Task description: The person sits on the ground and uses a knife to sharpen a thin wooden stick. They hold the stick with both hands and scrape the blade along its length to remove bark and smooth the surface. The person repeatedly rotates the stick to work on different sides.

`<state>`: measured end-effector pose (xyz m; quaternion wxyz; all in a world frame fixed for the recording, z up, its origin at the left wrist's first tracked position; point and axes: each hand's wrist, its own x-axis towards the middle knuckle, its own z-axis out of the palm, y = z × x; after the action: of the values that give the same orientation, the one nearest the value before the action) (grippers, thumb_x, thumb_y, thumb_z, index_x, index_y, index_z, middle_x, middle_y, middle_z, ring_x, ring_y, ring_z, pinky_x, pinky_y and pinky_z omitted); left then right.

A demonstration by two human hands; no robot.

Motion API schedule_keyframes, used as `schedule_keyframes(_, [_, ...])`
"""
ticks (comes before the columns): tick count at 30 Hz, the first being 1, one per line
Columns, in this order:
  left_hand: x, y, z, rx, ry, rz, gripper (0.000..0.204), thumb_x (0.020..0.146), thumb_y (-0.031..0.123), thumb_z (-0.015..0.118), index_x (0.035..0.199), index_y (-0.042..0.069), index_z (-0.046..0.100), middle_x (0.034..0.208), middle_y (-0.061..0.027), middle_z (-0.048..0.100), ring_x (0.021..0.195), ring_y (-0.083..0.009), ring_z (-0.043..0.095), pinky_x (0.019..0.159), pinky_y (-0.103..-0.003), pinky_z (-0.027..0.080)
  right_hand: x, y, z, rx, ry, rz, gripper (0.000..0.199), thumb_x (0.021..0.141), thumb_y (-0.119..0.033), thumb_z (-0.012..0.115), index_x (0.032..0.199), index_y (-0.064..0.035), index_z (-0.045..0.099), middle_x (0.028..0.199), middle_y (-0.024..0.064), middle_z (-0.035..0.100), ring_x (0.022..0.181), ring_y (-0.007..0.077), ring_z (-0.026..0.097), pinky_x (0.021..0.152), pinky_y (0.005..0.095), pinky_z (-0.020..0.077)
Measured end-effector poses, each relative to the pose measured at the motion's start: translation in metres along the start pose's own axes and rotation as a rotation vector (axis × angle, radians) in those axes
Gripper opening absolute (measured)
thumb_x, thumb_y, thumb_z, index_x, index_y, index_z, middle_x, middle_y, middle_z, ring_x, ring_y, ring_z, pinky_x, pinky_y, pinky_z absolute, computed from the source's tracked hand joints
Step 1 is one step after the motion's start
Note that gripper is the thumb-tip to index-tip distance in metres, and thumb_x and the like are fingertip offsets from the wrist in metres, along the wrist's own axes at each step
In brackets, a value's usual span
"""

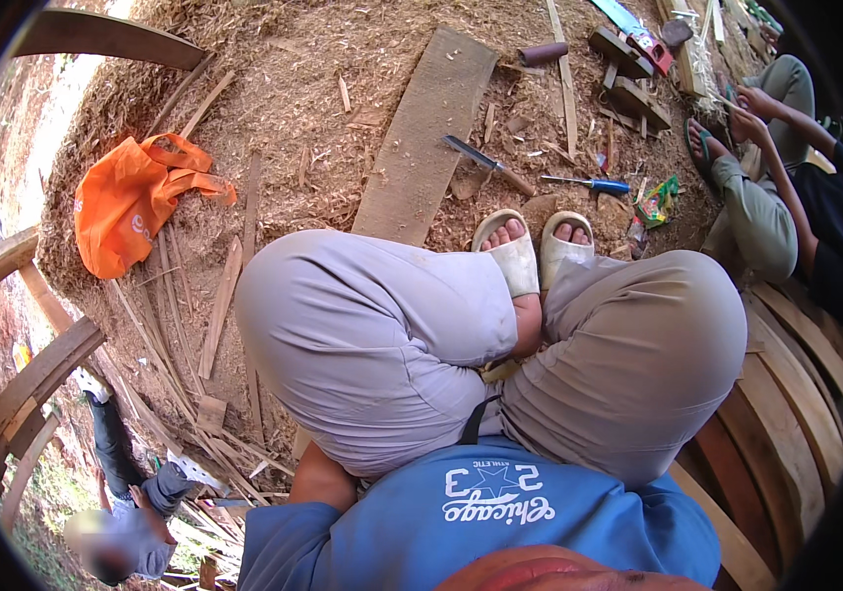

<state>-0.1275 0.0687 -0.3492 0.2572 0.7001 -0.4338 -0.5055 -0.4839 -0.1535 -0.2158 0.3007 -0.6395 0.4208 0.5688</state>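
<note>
Neither of my hands shows. My left arm (323,479) drops from the blue sleeve and disappears behind my bent left leg; my right hand and forearm are hidden. I sit low with both knees (628,345) raised and my sandals (512,258) on the shavings. Just beyond my feet lie a knife (488,164) with a wooden handle and a blue-handled chisel (589,183). A wide wooden plank (426,128) stretches away ahead of my left knee, strewn with sawdust.
An orange cloth bag (121,212) lies at left among thin wood strips (220,305). Far right are wooden block tools (628,74) and a red-handled saw (653,49). A co-worker (786,167) sits there. Stacked boards (786,424) flank my right; another person (136,512) is lower left.
</note>
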Motion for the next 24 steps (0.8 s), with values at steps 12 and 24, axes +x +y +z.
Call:
schedule_keyframes(12, [0.0, 0.005, -0.002, 0.139, -0.067, 0.227, 0.023, 0.084, 0.021, 0.065, 0.094, 0.006, 0.078, 0.082, -0.0115, 0.072, 0.074, -0.0245, 0.068, 0.068, -0.041, 0.055, 0.125, -0.086, 0.028, -1.463, -0.584, -1.896, 0.026, 0.091, -0.028, 0.068, 0.077, -0.0051, 0.069, 0.074, 0.0162, 0.07, 0.066, 0.0301, 0.066, 0.064, 0.0438, 0.0486])
schedule_keyframes(24, [-0.084, -0.133, -0.084, 0.379, 0.264, -0.238, 0.023, 0.078, 0.021, 0.067, 0.089, 0.006, 0.08, 0.079, -0.0138, 0.073, 0.072, -0.0279, 0.069, 0.067, -0.044, 0.056, 0.194, -0.109, 0.06, -1.321, -0.57, -2.36, 0.027, 0.09, -0.028, 0.068, 0.075, -0.0057, 0.067, 0.073, 0.0163, 0.068, 0.064, 0.0316, 0.065, 0.061, 0.0455, 0.048])
